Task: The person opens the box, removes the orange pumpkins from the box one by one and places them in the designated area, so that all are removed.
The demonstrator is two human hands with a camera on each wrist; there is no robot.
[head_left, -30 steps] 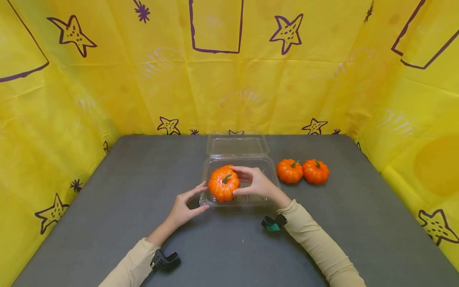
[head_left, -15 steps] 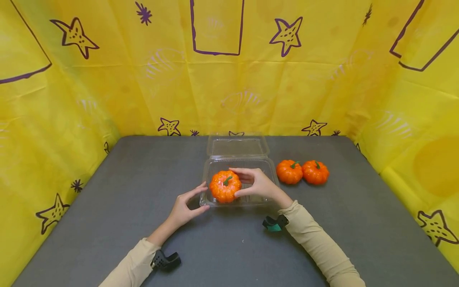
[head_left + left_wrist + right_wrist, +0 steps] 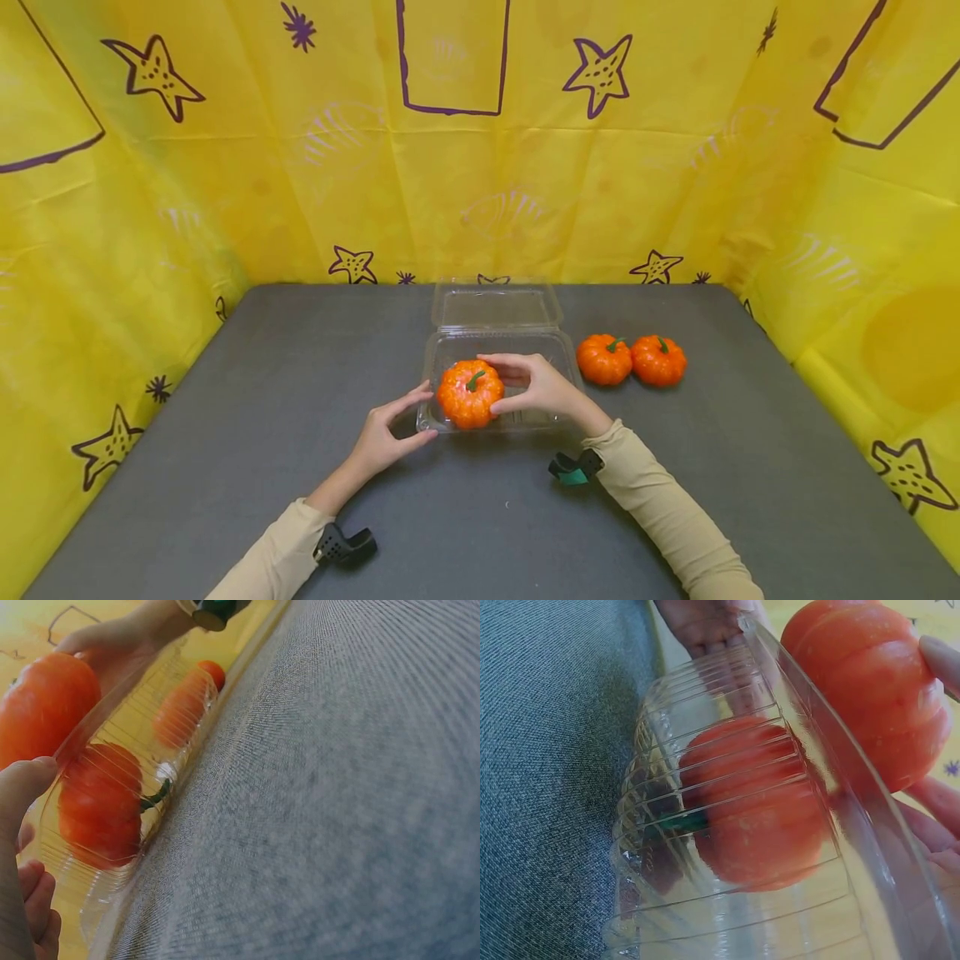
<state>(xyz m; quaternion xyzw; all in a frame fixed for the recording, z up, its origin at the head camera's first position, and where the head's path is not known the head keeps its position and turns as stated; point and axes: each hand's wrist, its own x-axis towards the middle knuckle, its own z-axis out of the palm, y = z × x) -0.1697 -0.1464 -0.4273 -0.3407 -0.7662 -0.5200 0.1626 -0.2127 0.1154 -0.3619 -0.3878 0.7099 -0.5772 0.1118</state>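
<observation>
My right hand (image 3: 536,385) holds an orange toy pumpkin (image 3: 470,394), thumb and fingers on its right side, over the left part of a clear plastic clamshell container (image 3: 495,333). The pumpkin's green stem points up. Inside, seen through the ribbed wall in the right wrist view, a second pumpkin (image 3: 754,802) lies with its stem toward the table; in the head view the held one hides it. At the container's front left corner, my left hand (image 3: 386,433) grips the edge, thumb in front and fingers along the left side.
Two more toy pumpkins (image 3: 604,360) stand side by side just right of the container. The container's lid (image 3: 497,306) lies folded back behind it. Grey cloth covers the table (image 3: 300,358), and a patterned yellow curtain (image 3: 465,192) surrounds its back and sides.
The right hand has brought the held pumpkin slightly toward me, and the orange edge that showed behind it is now hidden. The left hand and container stay where they were.
</observation>
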